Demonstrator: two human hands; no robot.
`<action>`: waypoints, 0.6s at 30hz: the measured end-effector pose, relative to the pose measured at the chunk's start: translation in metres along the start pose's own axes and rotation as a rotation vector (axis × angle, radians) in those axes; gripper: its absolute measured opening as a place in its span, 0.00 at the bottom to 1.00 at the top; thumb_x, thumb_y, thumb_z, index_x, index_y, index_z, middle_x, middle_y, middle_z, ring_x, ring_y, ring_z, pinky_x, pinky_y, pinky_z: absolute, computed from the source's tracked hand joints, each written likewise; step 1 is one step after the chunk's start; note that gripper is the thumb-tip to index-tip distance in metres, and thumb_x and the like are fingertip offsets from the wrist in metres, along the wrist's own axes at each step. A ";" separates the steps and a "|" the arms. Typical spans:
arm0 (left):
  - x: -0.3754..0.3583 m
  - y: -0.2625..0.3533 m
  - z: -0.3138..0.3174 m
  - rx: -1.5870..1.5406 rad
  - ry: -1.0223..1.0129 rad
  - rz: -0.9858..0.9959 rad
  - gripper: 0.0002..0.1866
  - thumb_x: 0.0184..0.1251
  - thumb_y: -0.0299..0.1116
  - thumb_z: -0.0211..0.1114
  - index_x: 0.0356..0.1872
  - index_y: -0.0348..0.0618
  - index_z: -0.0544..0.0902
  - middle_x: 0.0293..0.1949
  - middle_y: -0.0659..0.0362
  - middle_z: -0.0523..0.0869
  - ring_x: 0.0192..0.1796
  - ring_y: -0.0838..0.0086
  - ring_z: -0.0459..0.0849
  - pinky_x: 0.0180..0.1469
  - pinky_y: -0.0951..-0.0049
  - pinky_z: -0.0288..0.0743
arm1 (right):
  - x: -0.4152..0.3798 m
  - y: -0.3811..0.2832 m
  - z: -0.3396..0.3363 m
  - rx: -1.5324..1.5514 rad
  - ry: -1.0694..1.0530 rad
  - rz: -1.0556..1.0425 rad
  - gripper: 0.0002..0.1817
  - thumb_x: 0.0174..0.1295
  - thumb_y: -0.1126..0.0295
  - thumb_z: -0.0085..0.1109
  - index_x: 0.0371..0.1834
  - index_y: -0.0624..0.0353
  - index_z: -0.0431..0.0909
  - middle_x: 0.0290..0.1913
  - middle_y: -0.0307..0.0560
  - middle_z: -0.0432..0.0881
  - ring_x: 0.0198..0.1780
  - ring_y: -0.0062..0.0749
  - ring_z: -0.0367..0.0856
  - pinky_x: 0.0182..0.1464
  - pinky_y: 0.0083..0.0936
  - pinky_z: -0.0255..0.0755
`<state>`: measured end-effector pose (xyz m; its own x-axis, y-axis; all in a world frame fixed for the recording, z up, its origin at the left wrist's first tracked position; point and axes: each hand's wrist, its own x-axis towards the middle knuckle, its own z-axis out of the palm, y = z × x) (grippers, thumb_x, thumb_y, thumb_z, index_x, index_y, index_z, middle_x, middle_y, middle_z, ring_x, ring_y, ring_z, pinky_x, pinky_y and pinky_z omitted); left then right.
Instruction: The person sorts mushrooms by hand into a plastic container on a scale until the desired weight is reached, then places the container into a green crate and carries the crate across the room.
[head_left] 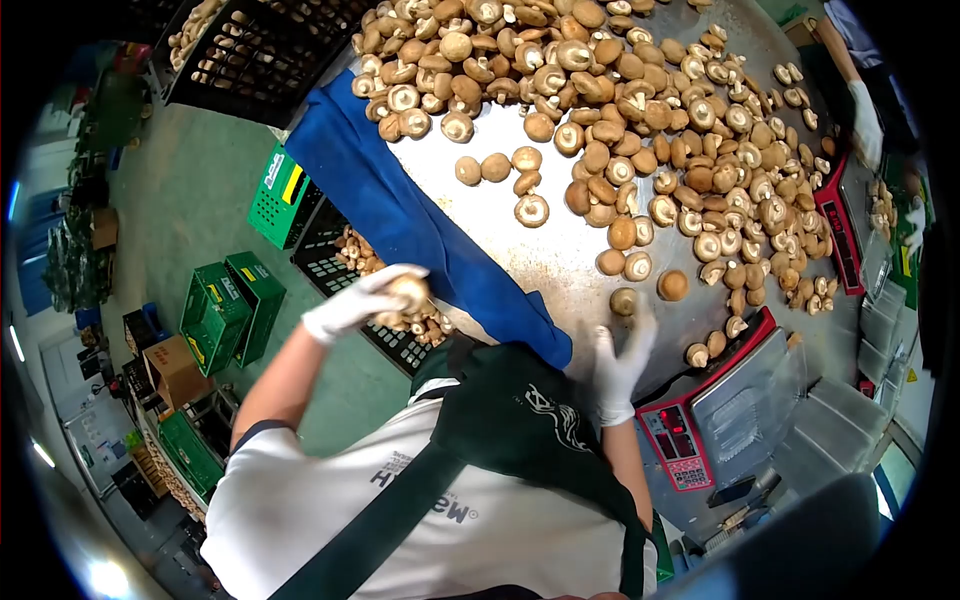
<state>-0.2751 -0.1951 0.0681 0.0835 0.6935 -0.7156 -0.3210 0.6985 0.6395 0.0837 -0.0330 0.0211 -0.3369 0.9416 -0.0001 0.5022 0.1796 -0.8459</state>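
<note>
White gloves cover both hands. My left hand (pixel 365 302) is closed round a mushroom (pixel 408 292), over a black crate (pixel 395 350) that holds more mushrooms. On the metal table (pixel 480 225), my right hand (pixel 625 362) has its thumb and fingers apart, just below a brown mushroom (pixel 625 301). The fingertips are blurred and come near this mushroom; whether they touch it is unclear. A large pile of mushrooms (pixel 600 90) spreads over the far and right parts of the table. A blue cloth (pixel 400 210) lies along the table's left edge, between my hands.
A red scale (pixel 678 445) with a metal plate stands right of my right hand, near clear plastic trays (pixel 835 430). Another red scale (pixel 840 230) is farther off. A co-worker's gloved hand (pixel 865 125) shows at the upper right. Green crates (pixel 215 315) stand on the floor at left.
</note>
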 end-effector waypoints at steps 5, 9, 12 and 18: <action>-0.012 -0.010 -0.038 0.734 0.413 0.249 0.39 0.55 0.41 0.77 0.68 0.39 0.72 0.67 0.46 0.75 0.72 0.57 0.70 0.74 0.61 0.60 | -0.027 0.061 -0.019 -0.284 0.109 0.161 0.52 0.52 0.70 0.73 0.78 0.65 0.50 0.77 0.63 0.54 0.78 0.55 0.51 0.78 0.45 0.45; 0.067 0.017 0.013 0.919 0.622 0.591 0.51 0.51 0.45 0.79 0.73 0.35 0.62 0.73 0.41 0.62 0.77 0.52 0.60 0.77 0.57 0.53 | -0.028 0.076 -0.008 -0.394 0.117 0.182 0.57 0.49 0.64 0.77 0.78 0.68 0.47 0.79 0.65 0.49 0.79 0.57 0.48 0.79 0.48 0.41; 0.135 0.014 0.020 1.060 0.658 0.621 0.63 0.40 0.51 0.83 0.75 0.31 0.55 0.74 0.35 0.56 0.78 0.44 0.53 0.78 0.54 0.49 | -0.002 0.073 0.003 -0.437 0.162 0.155 0.62 0.47 0.60 0.79 0.78 0.69 0.45 0.79 0.66 0.49 0.79 0.58 0.47 0.79 0.49 0.41; 0.191 0.037 0.031 1.251 0.599 0.646 0.73 0.32 0.57 0.84 0.75 0.29 0.49 0.74 0.33 0.53 0.77 0.38 0.51 0.78 0.47 0.46 | 0.083 0.066 0.016 -0.347 0.267 0.111 0.67 0.39 0.53 0.83 0.77 0.71 0.47 0.76 0.69 0.54 0.77 0.60 0.52 0.78 0.50 0.43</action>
<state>-0.2417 -0.0316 -0.0360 -0.2334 0.9716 -0.0389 0.8506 0.2234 0.4760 0.0762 0.0523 -0.0435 -0.0716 0.9928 0.0957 0.7765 0.1157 -0.6194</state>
